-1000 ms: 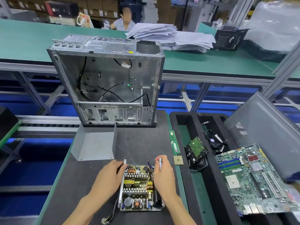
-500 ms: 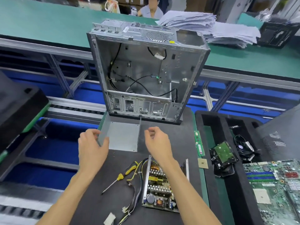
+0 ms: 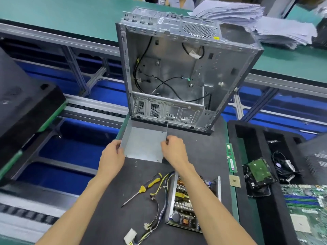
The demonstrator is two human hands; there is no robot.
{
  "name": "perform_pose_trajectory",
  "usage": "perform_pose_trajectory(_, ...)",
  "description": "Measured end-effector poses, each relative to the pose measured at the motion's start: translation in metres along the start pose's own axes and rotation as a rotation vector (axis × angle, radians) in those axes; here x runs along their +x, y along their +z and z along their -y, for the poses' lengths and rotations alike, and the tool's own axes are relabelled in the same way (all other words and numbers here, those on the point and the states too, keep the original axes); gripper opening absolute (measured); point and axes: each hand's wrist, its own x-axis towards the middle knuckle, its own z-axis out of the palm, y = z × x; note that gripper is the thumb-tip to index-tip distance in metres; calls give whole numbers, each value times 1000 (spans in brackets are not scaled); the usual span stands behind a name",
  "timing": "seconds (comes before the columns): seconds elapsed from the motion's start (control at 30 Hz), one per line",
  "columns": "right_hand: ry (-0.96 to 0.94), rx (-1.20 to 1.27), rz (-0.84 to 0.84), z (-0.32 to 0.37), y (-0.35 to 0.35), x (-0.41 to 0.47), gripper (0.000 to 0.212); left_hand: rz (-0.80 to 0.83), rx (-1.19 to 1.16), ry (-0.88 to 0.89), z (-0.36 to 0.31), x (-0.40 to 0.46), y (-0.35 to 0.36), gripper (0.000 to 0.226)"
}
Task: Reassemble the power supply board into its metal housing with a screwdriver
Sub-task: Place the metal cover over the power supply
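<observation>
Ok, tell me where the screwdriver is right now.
Head view, lower centre: the screwdriver lies untouched on the dark mat, just left of the power supply board, beside its wires.

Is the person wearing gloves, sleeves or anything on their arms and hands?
No. The left hand and right hand are bare, without gloves, and both forearms are uncovered as far as the picture shows. No watch, ring or wrist strap is visible.

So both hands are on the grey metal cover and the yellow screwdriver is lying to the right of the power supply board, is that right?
Not quite. In the head view both hands, left hand and right hand, grip the metal cover, but the yellow screwdriver lies left of the power supply board, not right.
</observation>
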Motion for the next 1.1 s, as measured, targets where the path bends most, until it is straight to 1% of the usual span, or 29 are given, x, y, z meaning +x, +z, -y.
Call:
perform_pose_trajectory(0.13,-25,164,-100,-3,-7,-14,21,-69,-83,124,-16,-18,-8,26)
perform_pose_trajectory(0.2,-50,322,-176,0,-17,-23,11,-91,-190,150,-30,-27,-16,24)
perform_pose_trajectory(0.23,-61,410,-214,1,-22,-29,10,-88,-256,145,-38,-32,-20,23)
perform_pose_trajectory(0.27,-72,493,-255,1,-28,-35,14,-73,-337,128,-45,-36,-25,21)
perform_pose_trajectory(0.33,-95,620,-334,-3,-39,-47,18,-1,-557,33,-60,-43,-32,22)
perform_pose_trajectory(0.4,-110,703,-394,-8,-47,-59,21,130,-736,-149,-71,-49,-33,33)
perform_pose_trajectory(0.5,-145,785,-463,-18,-57,-75,32,389,-913,-444,-85,-58,-25,75)
perform_pose_trajectory(0.53,-159,804,-484,-22,-60,-79,32,493,-1007,-521,-89,-61,-22,83)
perform_pose_trajectory(0.57,-167,822,-499,-28,-63,-83,32,600,-1098,-579,-93,-64,-20,86)
perform_pose_trajectory(0.63,-170,848,-503,-41,-69,-89,28,765,-1234,-620,-99,-69,-16,83)
perform_pose_trajectory(0.67,-171,864,-496,-48,-71,-92,27,804,-1278,-620,-102,-70,-13,79)
perform_pose_trajectory(0.7,-170,884,-491,-54,-75,-95,27,817,-1308,-624,-105,-71,-9,73)
perform_pose_trajectory(0.77,-172,915,-506,-66,-83,-101,26,804,-1308,-641,-113,-73,1,53)
perform_pose_trajectory(0.8,-179,923,-515,-72,-87,-103,21,789,-1283,-646,-116,-76,7,43)
perform_pose_trajectory(0.87,-186,944,-502,-82,-96,-108,4,753,-1219,-632,-121,-82,20,27)
perform_pose_trajectory(0.93,-157,964,-466,-88,-104,-110,3,743,-1227,-548,-124,-90,31,14)
perform_pose_trajectory(0.97,-118,977,-441,-92,-108,-111,11,738,-1255,-470,-124,-94,35,10)
perform_pose_trajectory(1.0,-62,1003,-410,-94,-112,-112,15,720,-1275,-375,-123,-98,39,11)
perform_pose_trajectory(1.03,20,1065,-368,-97,-118,-113,16,694,-1266,-275,-122,-103,41,17)
perform_pose_trajectory(1.1,215,1275,-249,-103,-128,-118,21,624,-1149,-72,-120,-113,45,29)
